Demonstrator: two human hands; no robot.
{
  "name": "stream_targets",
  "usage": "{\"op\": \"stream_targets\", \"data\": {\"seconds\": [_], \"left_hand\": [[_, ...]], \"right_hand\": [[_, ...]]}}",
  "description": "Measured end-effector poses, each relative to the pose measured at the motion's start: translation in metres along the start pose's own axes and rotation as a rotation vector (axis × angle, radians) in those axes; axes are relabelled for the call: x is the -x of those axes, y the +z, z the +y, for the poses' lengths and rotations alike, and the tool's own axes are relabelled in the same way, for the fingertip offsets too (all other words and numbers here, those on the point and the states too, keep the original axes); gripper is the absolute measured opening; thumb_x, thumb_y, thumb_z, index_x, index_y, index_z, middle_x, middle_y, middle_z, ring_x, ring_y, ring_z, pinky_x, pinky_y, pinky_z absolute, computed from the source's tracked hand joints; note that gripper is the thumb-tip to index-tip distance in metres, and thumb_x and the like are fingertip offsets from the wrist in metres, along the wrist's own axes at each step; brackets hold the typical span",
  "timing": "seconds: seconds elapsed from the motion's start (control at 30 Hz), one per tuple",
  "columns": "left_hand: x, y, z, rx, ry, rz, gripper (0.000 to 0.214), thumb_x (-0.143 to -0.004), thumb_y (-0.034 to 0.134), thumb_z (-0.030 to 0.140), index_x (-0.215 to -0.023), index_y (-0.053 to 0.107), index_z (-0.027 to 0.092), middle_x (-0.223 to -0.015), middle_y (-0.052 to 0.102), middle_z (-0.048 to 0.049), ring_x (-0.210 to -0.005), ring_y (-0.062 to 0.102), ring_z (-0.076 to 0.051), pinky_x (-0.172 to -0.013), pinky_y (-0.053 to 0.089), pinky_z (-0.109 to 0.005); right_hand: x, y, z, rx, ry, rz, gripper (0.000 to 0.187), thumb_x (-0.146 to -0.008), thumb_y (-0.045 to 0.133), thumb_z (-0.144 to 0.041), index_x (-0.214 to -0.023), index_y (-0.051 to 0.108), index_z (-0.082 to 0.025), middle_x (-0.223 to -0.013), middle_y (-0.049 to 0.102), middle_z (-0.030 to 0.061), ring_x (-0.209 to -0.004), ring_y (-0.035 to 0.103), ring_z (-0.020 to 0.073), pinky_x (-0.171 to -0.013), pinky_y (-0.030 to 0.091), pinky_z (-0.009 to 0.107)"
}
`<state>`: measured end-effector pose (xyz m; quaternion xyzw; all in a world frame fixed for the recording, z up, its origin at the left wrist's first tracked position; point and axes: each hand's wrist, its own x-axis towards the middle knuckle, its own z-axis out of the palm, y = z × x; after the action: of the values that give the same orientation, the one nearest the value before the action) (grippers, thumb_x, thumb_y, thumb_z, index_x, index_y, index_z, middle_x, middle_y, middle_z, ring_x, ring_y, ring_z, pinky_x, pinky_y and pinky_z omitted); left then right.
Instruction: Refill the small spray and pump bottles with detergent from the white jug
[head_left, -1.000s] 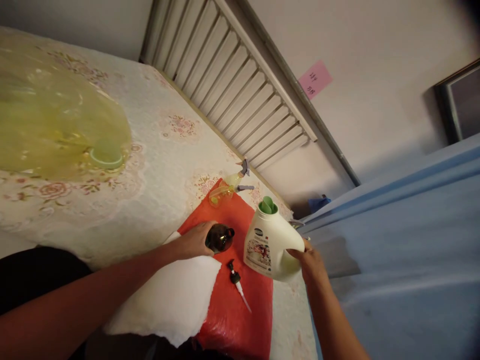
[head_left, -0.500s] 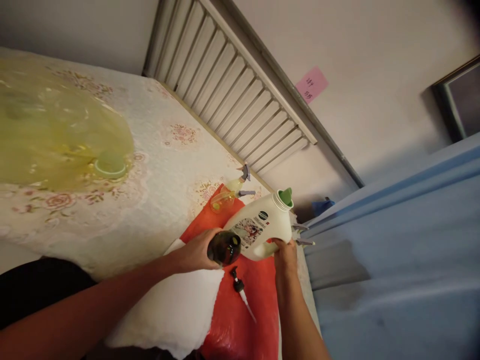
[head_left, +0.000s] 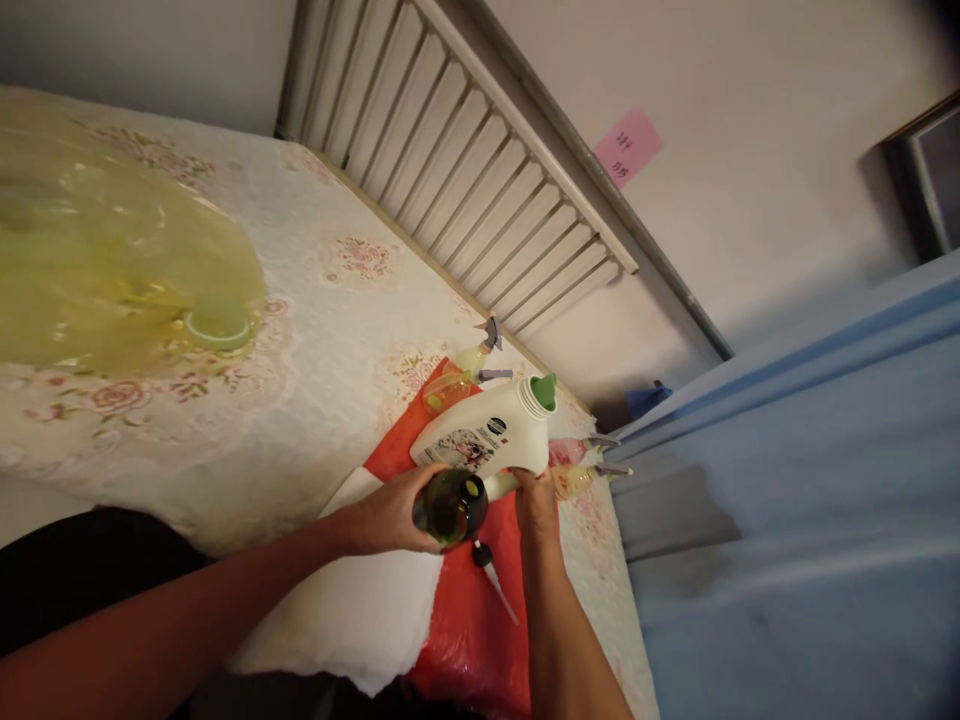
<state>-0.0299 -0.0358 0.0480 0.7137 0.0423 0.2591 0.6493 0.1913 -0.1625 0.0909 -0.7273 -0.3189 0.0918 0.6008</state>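
Observation:
My left hand (head_left: 394,512) is wrapped round a dark green bottle (head_left: 451,510), whose uncapped mouth faces up toward me. My right hand (head_left: 537,492) grips the handle of a large white detergent jug (head_left: 491,430) with a printed label. The jug leans over, and a green spout (head_left: 545,390) shows in its open neck. Below the bottle, a black pump head (head_left: 482,555) with a pale dip tube lies on a red plastic sheet (head_left: 472,640). A white cloth (head_left: 345,615) lies under my left forearm.
Two spray bottles (head_left: 450,388) lie beyond the jug, and two more (head_left: 574,482) are right of my right hand. A yellow plastic bag (head_left: 127,250) covers the left of the flowered tablecloth (head_left: 322,340). A radiator (head_left: 465,170) lines the wall; a blue curtain (head_left: 795,500) hangs at right.
The jug and my right hand have moved left, bringing the handle close behind the green bottle. Two spray bottles at the right are now more exposed. The bottle has shifted slightly.

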Motion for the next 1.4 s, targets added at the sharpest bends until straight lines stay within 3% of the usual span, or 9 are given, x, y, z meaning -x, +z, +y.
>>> {"op": "stream_targets", "data": {"seconds": [0.1,0.23,0.37,0.47,0.6,0.7,1.0,1.2,1.4], "left_hand": [[0.000,-0.001,-0.001,-0.017,-0.003,0.036,0.085,-0.061,0.087,0.036,-0.137,0.049,0.024,-0.133,0.064,-0.0093,-0.123,0.059,-0.032,-0.106,0.049,-0.046],[0.005,0.003,0.004,-0.019,-0.033,0.049,0.085,-0.061,0.086,0.034,-0.136,0.049,0.021,-0.132,0.064,-0.0103,-0.122,0.060,-0.032,-0.106,0.048,-0.046],[0.016,0.022,0.013,0.037,-0.075,0.036,0.084,-0.061,0.085,0.028,-0.136,0.047,0.020,-0.133,0.063,-0.0101,-0.123,0.059,-0.031,-0.107,0.047,-0.046],[0.024,0.042,0.015,0.029,-0.093,0.041,0.085,-0.059,0.083,0.021,-0.136,0.046,0.020,-0.132,0.064,-0.0098,-0.122,0.060,-0.030,-0.106,0.047,-0.044],[0.035,0.069,0.014,-0.019,-0.138,0.056,0.081,-0.058,0.078,0.013,-0.133,0.048,0.021,-0.128,0.066,-0.0076,-0.118,0.061,-0.029,-0.103,0.049,-0.042],[0.040,0.088,0.011,-0.044,-0.177,0.053,0.080,-0.057,0.077,0.010,-0.131,0.049,0.022,-0.126,0.067,-0.0064,-0.117,0.062,-0.030,-0.102,0.049,-0.042],[0.034,0.134,-0.003,-0.131,-0.118,0.019,0.082,-0.056,0.077,0.012,-0.133,0.048,0.024,-0.131,0.063,-0.0070,-0.123,0.057,-0.032,-0.107,0.044,-0.044],[0.033,0.145,-0.010,-0.247,-0.101,-0.018,0.085,-0.057,0.080,0.019,-0.135,0.047,0.022,-0.129,0.063,-0.0091,-0.120,0.058,-0.033,-0.105,0.044,-0.045],[0.040,0.145,-0.014,-0.332,-0.076,-0.045,0.087,-0.061,0.079,0.022,-0.140,0.042,0.023,-0.132,0.061,-0.0088,-0.123,0.057,-0.032,-0.107,0.043,-0.044]], "right_hand": [[0.018,-0.019,-0.004,0.116,0.033,-0.052,0.038,-0.075,0.062,-0.032,-0.110,0.069,-0.020,-0.086,0.074,0.0028,-0.084,0.066,0.0197,-0.078,0.051,0.032],[0.056,-0.041,0.012,0.395,0.142,-0.011,0.043,-0.068,0.072,-0.037,-0.105,0.071,-0.017,-0.085,0.072,0.0042,-0.077,0.064,0.0215,-0.074,0.051,0.034],[0.095,-0.045,0.035,0.627,0.111,-0.224,0.041,-0.062,0.078,-0.031,-0.100,0.074,-0.017,-0.091,0.073,0.0075,-0.079,0.064,0.0248,-0.076,0.050,0.035],[0.109,-0.040,0.041,0.694,0.051,-0.281,0.030,-0.066,0.074,-0.025,-0.095,0.075,-0.020,-0.089,0.073,0.0074,-0.084,0.065,0.0259,-0.080,0.048,0.034],[0.109,-0.040,0.040,0.647,0.028,-0.247,0.019,-0.073,0.065,-0.023,-0.088,0.074,-0.019,-0.088,0.074,0.0082,-0.085,0.066,0.0250,-0.079,0.047,0.032],[0.107,-0.052,0.038,0.587,0.027,-0.214,0.019,-0.074,0.064,-0.028,-0.087,0.074,-0.019,-0.086,0.075,0.0075,-0.081,0.068,0.0250,-0.074,0.049,0.032],[0.130,-0.132,0.020,0.445,0.040,-0.003,0.030,-0.070,0.066,-0.040,-0.090,0.074,-0.020,-0.079,0.075,0.0031,-0.070,0.066,0.0220,-0.070,0.052,0.033],[0.149,-0.163,-0.009,0.218,0.082,0.108,0.034,-0.065,0.071,-0.042,-0.091,0.073,-0.018,-0.080,0.073,0.0027,-0.072,0.064,0.0204,-0.070,0.051,0.032],[0.148,-0.166,-0.046,0.069,0.049,0.198,0.041,-0.070,0.071,-0.041,-0.102,0.070,-0.016,-0.089,0.072,0.0051,-0.078,0.065,0.0201,-0.072,0.051,0.032]]}}
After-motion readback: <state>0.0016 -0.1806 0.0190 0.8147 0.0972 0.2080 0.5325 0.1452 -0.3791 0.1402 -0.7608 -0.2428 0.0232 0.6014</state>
